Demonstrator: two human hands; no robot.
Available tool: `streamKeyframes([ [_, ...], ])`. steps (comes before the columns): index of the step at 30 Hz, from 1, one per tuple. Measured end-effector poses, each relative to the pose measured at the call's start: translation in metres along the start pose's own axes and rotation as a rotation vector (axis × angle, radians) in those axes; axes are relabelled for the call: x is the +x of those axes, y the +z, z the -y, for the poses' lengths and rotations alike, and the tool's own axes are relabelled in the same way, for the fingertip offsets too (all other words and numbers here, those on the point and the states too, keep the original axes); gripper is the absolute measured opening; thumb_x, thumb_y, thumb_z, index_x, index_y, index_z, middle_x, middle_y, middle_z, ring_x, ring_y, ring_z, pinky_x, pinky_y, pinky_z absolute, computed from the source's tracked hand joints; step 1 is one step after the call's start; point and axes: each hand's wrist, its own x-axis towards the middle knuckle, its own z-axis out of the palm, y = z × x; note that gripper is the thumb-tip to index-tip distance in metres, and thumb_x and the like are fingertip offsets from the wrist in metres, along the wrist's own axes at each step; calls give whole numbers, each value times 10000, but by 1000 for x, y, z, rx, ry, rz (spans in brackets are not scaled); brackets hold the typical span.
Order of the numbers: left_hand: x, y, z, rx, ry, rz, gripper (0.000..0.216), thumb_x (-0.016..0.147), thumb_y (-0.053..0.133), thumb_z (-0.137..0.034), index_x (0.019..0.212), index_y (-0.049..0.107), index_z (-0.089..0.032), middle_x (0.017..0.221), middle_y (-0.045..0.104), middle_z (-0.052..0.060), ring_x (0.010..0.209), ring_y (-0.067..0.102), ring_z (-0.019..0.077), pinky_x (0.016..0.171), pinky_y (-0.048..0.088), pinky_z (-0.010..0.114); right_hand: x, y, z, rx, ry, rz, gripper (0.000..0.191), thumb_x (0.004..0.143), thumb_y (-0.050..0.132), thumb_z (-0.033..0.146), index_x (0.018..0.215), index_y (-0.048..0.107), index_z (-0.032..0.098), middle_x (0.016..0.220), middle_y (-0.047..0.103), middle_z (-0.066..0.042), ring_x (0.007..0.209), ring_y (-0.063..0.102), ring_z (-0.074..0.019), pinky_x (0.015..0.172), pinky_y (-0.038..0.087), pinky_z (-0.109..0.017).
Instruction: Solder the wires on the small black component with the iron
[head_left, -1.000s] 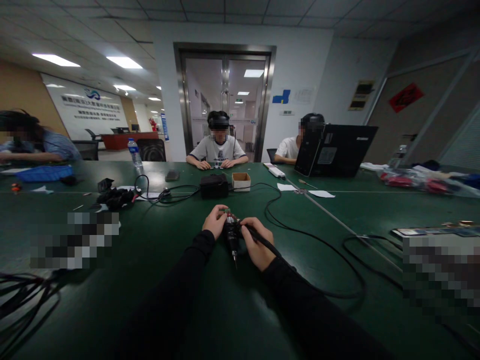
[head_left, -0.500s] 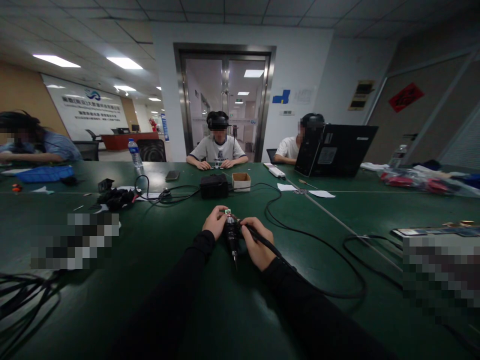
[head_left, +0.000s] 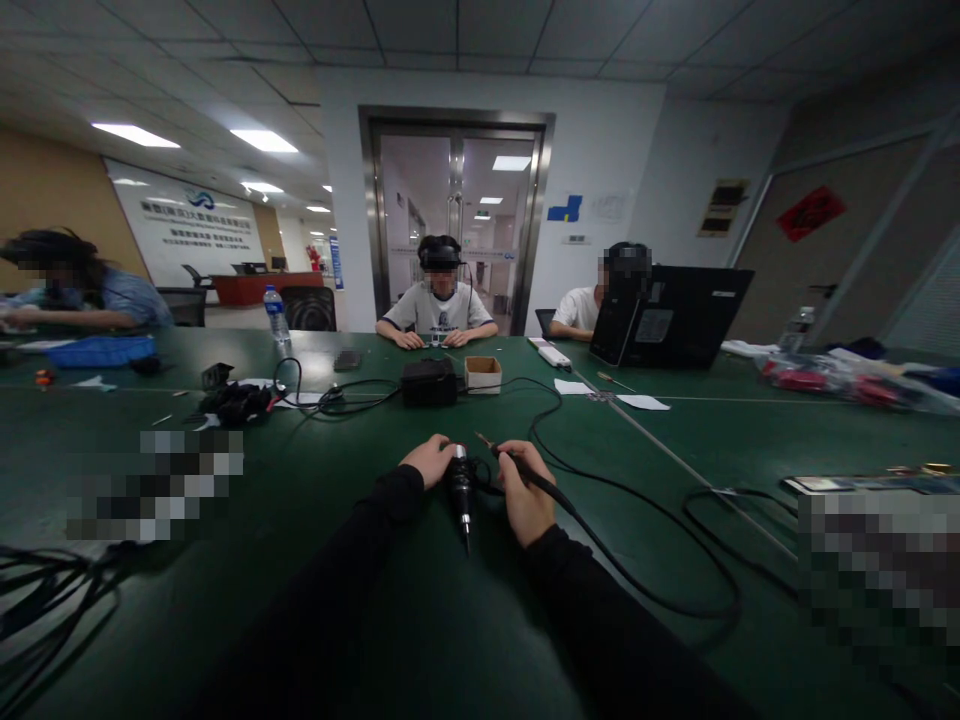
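Note:
In my right hand [head_left: 527,490] is a soldering iron [head_left: 491,445], its bare metal tip pointing up and to the left, its black cable trailing over the wrist. A black pen-shaped power tool [head_left: 461,495], resembling an electric screwdriver, points its thin bit toward me. My left hand [head_left: 430,462] is closed at the tool's far, silver end. Whatever its fingertips pinch is hidden. A dark coiled cord runs between the tool and my right hand.
Ahead are a black box [head_left: 429,383] and an open carton [head_left: 483,375]. The iron's cable [head_left: 675,610] loops to the right. A large black case [head_left: 675,315] stands at the far right. Coworkers sit across the green table and at the left.
The soldering iron's tip has drawn away from the power tool's far end, and my right hand has shifted slightly right. A small green circuit board seen by my left fingertips no longer shows.

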Motion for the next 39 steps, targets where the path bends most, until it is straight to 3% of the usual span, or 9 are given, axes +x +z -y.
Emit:
streamKeyframes([
  [3, -11, -5, -7, 3, -44, 99, 441, 706, 642, -466, 1040, 607, -181, 466, 589, -51, 348, 516, 146, 479, 372, 269, 1, 0, 0, 20, 11, -13, 165, 830, 528, 348, 857, 599, 201, 627, 513, 42, 555, 502, -128, 523, 413, -227],
  [7, -27, -7, -18, 21, -41, 213, 686, 600, 735, -454, 1203, 531, -198, 588, 672, -23, 364, 553, 145, 451, 381, 243, 1, 0, 1, 49, 23, -10, 160, 827, 535, 351, 854, 588, 203, 605, 493, 49, 536, 493, -128, 509, 407, -225],
  [11, -40, 0, -30, 203, 90, 95, 963, 383, 860, -377, 1260, 513, -179, 923, 712, 118, 694, 684, 247, 623, 472, 271, 0, 0, -1, 58, 35, -10, 167, 827, 535, 350, 872, 591, 199, 610, 499, 50, 532, 491, -123, 506, 407, -220],
  [14, -47, 6, -37, 343, 110, 36, 868, 420, 833, -348, 1221, 542, -180, 1038, 669, 166, 865, 668, 320, 718, 483, 322, 0, 0, -2, 44, 28, -16, 161, 827, 534, 345, 862, 593, 199, 621, 501, 47, 553, 499, -127, 523, 412, -222],
  [19, -51, -3, -34, 362, 102, 79, 736, 469, 786, -297, 1164, 557, -217, 933, 664, 108, 756, 654, 276, 674, 485, 318, 0, 0, 0, 26, 22, -14, 157, 834, 532, 347, 856, 586, 201, 624, 505, 44, 552, 497, -129, 524, 401, -225],
  [24, -60, -55, -15, 306, 35, 138, 727, 470, 756, -242, 1162, 536, -223, 849, 661, 61, 608, 623, 211, 563, 484, 278, 0, -1, 0, 30, 41, 8, 165, 838, 541, 352, 864, 589, 196, 602, 503, 45, 542, 494, -128, 514, 386, -222],
  [30, -100, -143, 8, 459, -111, 185, 760, 571, 593, -336, 1286, 364, -223, 1052, 619, 114, 641, 641, 223, 490, 492, 291, -1, 1, -2, 63, 61, -9, 177, 822, 557, 362, 865, 599, 195, 630, 525, 38, 550, 496, -125, 519, 385, -220],
  [35, -132, -204, 32, 472, -206, 124, 796, 565, 521, -374, 1314, 296, -225, 903, 644, 46, 561, 605, 196, 480, 465, 279, -2, 2, 1, 74, 76, 0, 184, 822, 566, 372, 866, 605, 198, 620, 512, 36, 542, 487, -125, 500, 379, -219],
  [39, -149, -235, 50, 475, -267, 21, 783, 545, 474, -380, 1307, 332, -272, 837, 654, -20, 518, 573, 174, 484, 429, 265, -3, 2, 1, 75, 74, 12, 185, 826, 566, 372, 869, 599, 195, 623, 507, 34, 553, 495, -129, 506, 385, -223],
])
